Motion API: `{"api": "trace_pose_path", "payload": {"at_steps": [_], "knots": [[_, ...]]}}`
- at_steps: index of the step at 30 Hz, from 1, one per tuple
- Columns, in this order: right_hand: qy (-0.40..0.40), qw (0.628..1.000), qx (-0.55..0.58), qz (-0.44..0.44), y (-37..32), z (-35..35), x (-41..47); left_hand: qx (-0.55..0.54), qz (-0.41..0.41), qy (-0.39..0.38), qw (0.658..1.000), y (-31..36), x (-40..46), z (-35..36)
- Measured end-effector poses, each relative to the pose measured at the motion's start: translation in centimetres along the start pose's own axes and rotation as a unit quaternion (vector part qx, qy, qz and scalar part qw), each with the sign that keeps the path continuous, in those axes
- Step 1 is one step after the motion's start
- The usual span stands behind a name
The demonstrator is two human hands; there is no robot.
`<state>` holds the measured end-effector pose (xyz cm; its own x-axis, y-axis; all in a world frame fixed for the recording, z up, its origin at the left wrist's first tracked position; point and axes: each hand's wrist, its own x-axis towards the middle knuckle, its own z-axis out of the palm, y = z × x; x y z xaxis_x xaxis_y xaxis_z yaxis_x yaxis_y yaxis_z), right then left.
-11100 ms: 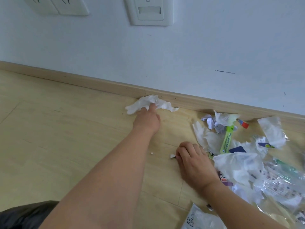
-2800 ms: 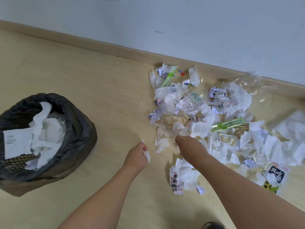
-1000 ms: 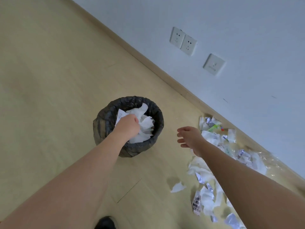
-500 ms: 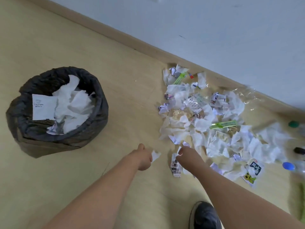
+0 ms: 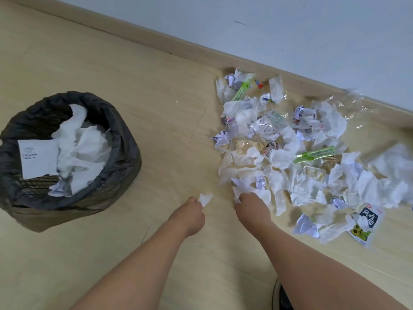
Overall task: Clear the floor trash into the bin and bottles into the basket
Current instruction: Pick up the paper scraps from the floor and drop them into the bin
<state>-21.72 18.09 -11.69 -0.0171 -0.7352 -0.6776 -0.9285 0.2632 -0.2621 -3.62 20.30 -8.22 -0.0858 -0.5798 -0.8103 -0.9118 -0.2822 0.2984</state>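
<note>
Head view, my left hand (image 5: pixel 190 214) pinching a paper scrap (image 5: pixel 205 199) at lower centre, right hand (image 5: pixel 251 205) fingers curled into the trash pile (image 5: pixel 290 157), bin (image 5: pixel 125 139) at left.

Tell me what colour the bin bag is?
Black. The bin bag shows in the head view.

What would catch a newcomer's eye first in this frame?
The sprawl of crumpled tissues and wrappers on the floor along the baseboard, right of centre. At left stands a black-lined bin already holding white paper. Low in the middle, the left hand pinches a tissue scrap while the right hand grips paper at the pile's edge.
</note>
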Motion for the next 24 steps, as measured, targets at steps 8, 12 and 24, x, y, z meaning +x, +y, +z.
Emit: {"api": "trace_pose_path", "payload": {"at_steps": [8, 12, 24], "knots": [[-0.016, 0.985, 0.171, 0.006, -5.1, -6.8, -3.2, 0.004, 0.014, 0.064, 0.998, 0.9, -6.4, -9.8], [-0.022, 0.961, 0.277, 0.004, -9.0, -11.0, -6.7, -0.058, 0.049, 0.151, 0.986, -0.6, -10.9, -14.3], [0.025, 0.908, 0.381, -0.171, -29.0, -16.3, -14.2, -0.315, -0.02, 0.487, 0.814, -14.0, -20.6, -22.6]]}}
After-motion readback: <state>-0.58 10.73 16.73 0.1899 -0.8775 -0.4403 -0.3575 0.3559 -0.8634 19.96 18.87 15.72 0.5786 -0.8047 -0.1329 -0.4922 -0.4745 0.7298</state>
